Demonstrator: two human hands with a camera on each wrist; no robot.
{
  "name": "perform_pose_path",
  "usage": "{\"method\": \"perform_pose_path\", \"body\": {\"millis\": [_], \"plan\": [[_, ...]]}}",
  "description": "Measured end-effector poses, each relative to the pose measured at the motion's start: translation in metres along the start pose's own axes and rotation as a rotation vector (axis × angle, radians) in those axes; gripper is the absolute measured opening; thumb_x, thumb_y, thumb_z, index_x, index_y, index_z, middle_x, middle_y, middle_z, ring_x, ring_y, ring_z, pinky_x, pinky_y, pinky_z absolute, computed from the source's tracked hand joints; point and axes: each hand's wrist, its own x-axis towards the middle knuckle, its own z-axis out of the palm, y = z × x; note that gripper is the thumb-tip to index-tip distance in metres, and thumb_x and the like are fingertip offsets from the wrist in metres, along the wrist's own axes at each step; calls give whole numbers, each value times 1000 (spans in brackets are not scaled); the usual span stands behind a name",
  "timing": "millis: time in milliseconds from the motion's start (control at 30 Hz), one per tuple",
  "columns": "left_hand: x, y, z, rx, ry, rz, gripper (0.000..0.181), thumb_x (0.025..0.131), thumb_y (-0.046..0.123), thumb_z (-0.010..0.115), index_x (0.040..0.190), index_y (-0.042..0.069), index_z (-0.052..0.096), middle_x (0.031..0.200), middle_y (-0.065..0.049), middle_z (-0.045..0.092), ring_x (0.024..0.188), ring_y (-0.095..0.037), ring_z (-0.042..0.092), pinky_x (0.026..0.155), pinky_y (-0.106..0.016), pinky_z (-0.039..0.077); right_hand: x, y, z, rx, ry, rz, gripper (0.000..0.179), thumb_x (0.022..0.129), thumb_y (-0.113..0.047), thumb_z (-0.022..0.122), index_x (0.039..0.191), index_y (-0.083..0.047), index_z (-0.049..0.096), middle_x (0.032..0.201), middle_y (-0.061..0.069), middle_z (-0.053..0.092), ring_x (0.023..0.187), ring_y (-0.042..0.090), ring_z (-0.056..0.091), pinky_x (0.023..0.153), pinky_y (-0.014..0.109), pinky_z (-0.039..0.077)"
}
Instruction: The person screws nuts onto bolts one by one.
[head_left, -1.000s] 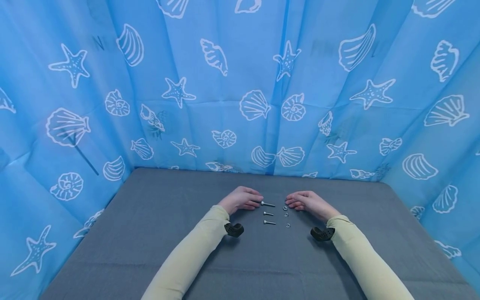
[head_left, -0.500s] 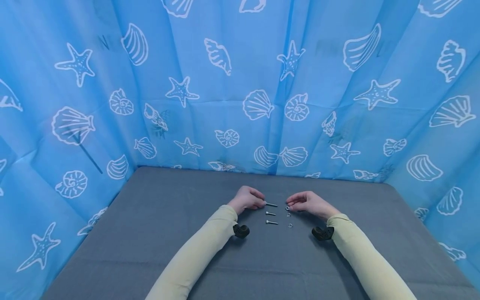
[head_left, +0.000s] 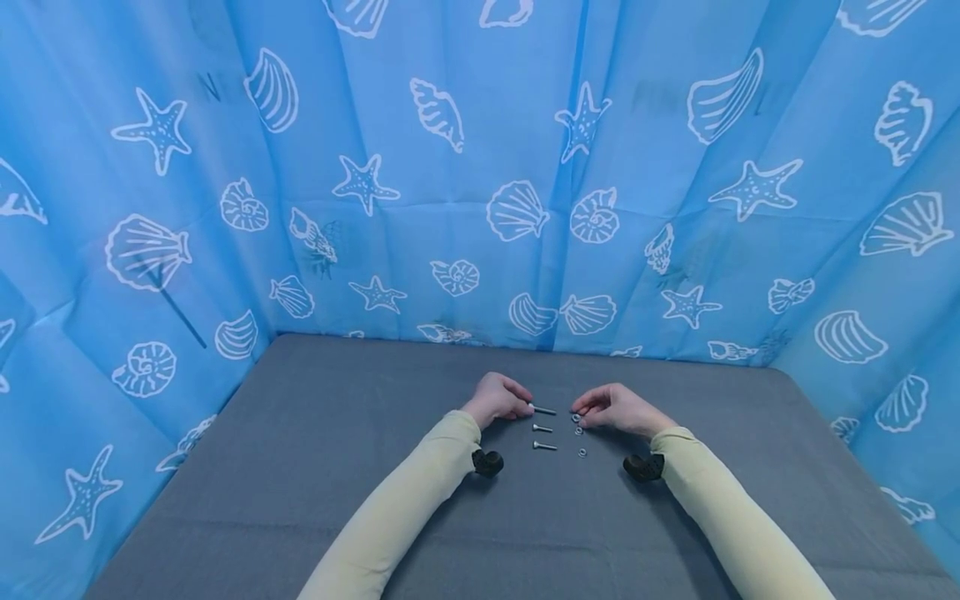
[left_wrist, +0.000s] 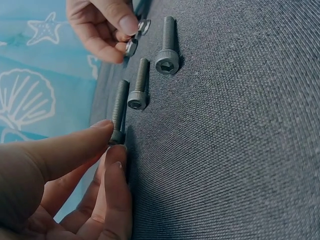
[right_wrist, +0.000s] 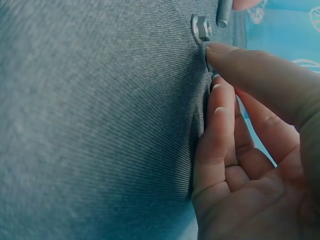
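My left hand [head_left: 498,398] pinches the head end of the farthest socket-head bolt [left_wrist: 120,106] between thumb and fingers; the bolt's threaded shank points right, towards the other hand. Nearer to me lie the middle bolt [head_left: 542,428], the shortest, and the nearest bolt [head_left: 545,446], the thickest in the left wrist view. Opposite, the right hand [head_left: 621,410] has thumb and index finger at either side of the farthest nut [left_wrist: 131,47], pinching it low at the table; the thumb partly hides it in the right wrist view. The middle nut [right_wrist: 202,28] sits just beside that thumb.
The nearest nut [head_left: 582,453] lies on the grey cloth-covered table [head_left: 525,517], right of the nearest bolt. Behind the table hangs a blue curtain [head_left: 465,233] with white shells and starfish. Dark wrist devices [head_left: 643,467] show at both cuffs.
The left thumb and fingers have come onto the farthest bolt's head. The right thumb has moved out to the farthest nut and closed on it with the index finger. The head view has shifted slightly.
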Motion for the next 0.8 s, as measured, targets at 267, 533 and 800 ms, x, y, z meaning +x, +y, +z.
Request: {"method": "perform_pose_path", "body": {"millis": [267, 533, 800], "plan": [[4, -2, 3, 46, 27, 0, 13, 73, 3, 82, 82, 11, 75, 88, -2, 63, 77, -17, 59, 61, -27, 54, 0, -4, 3, -10, 14, 3, 21, 88, 1, 66, 107, 8, 65, 94, 13, 64, 79, 19, 58, 71, 31, 50], [8, -3, 6, 85, 54, -1, 12, 72, 5, 83, 78, 13, 75, 85, -1, 63, 75, -16, 59, 58, -26, 53, 1, -5, 5, -38, 24, -2, 19, 87, -1, 69, 104, 6, 66, 91, 11, 64, 79, 19, 57, 69, 30, 50], [9, -3, 7, 113, 62, 0, 13, 71, 5, 84, 74, 13, 74, 84, -1, 62, 74, -16, 58, 56, -26, 52, 2, -5, 5, -80, 28, -2, 17, 86, -5, 71, 102, 3, 68, 89, 8, 64, 78, 19, 56, 69, 31, 49]]}}
